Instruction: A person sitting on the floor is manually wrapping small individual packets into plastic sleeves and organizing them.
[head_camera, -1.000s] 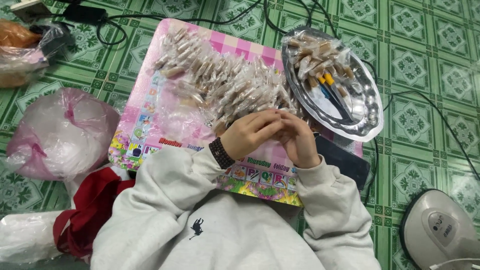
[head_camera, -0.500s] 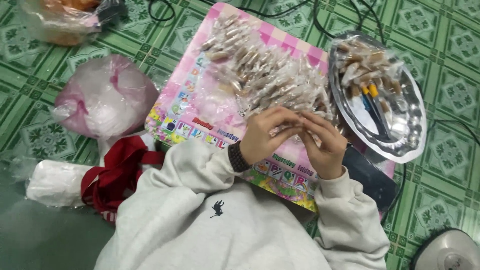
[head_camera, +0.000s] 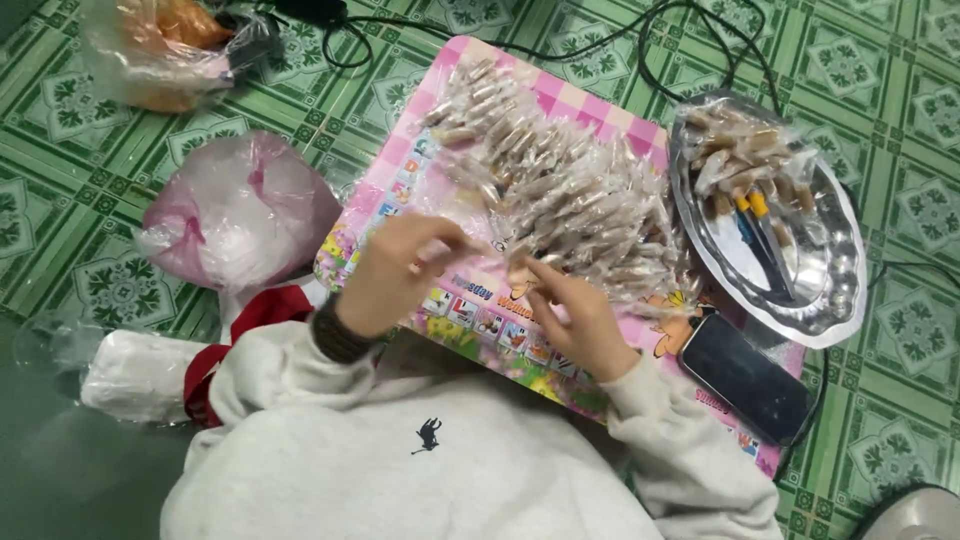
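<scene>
Head view, left hand (head_camera: 395, 275): over the near left part of the pink board, fingers curled loosely with the tips drawn together; whether it pinches anything I cannot tell. A dark band sits at its wrist.
Head view, right hand (head_camera: 575, 320): just right of the left hand and apart from it, fingers bent, fingertips at the near edge of the pile; whether they have hold of a piece I cannot tell.
Wrapped pieces (head_camera: 560, 190): a heap of small brown sticks in clear wrappers, spread across the far and middle part of the board.
Pink board (head_camera: 590, 105): a checked, picture-printed board lying on the green patterned floor (head_camera: 900, 60), carrying the heap.
Metal tray (head_camera: 835, 290): oval, right of the board, with more wrapped pieces at its far end and a few pens.
Phone (head_camera: 745, 378): dark, screen up, on the board's near right corner.
Plastic bag (head_camera: 240, 205): pink and white, bunched, left of the board.
Far left: another clear bag (head_camera: 160, 50) with orange contents.
</scene>
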